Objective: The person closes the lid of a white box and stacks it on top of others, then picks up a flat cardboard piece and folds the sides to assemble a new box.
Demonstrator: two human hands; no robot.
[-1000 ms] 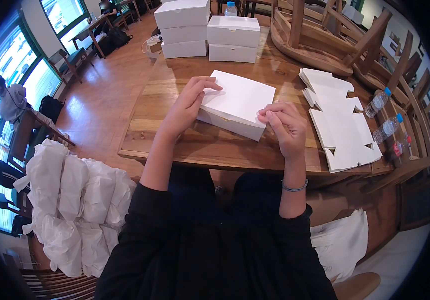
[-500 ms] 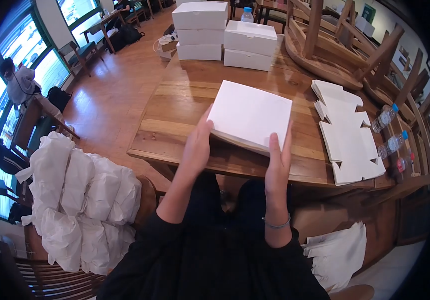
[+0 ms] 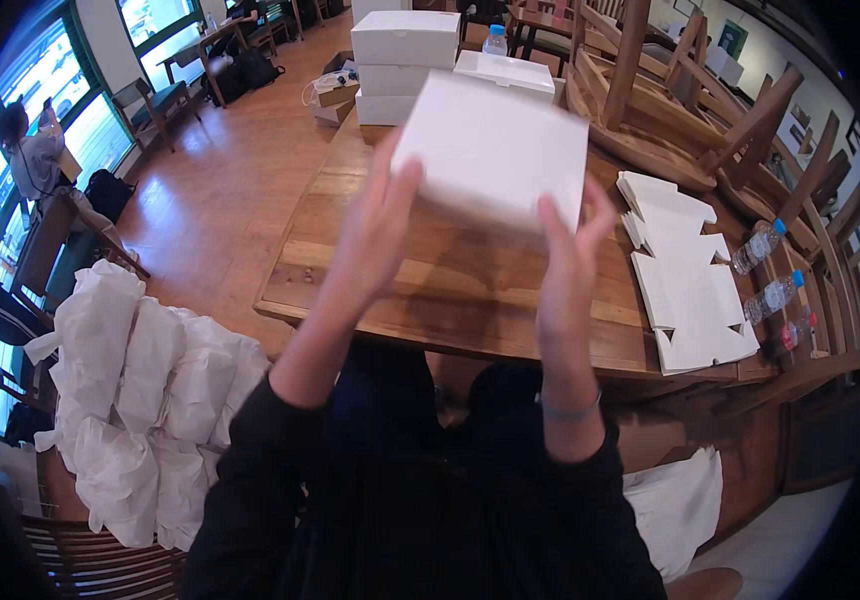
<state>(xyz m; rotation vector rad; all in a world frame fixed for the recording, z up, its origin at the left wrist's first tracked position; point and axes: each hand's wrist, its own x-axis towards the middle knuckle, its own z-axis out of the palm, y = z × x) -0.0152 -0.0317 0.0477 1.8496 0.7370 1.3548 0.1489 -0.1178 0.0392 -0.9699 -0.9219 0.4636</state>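
Note:
A closed white box is held up over the wooden table, slightly blurred. My left hand grips its left side, with the thumb on the top face. On the right side, my right hand holds the near corner, thumb on top and fingers behind the edge. Just beyond the box stand a stack of white boxes and a lower white box, the latter partly hidden by the held one. Flat white cut card sheets lie in a pile to the right.
White wrapped bundles are heaped at the left. Water bottles stand at the right, beside upturned wooden furniture. More white sheets lie low at the right. A person is by the windows.
Both hands have lifted the white box and carried it away from me, toward the stacked boxes. It now overlaps them in the view. The person by the windows has raised an arm.

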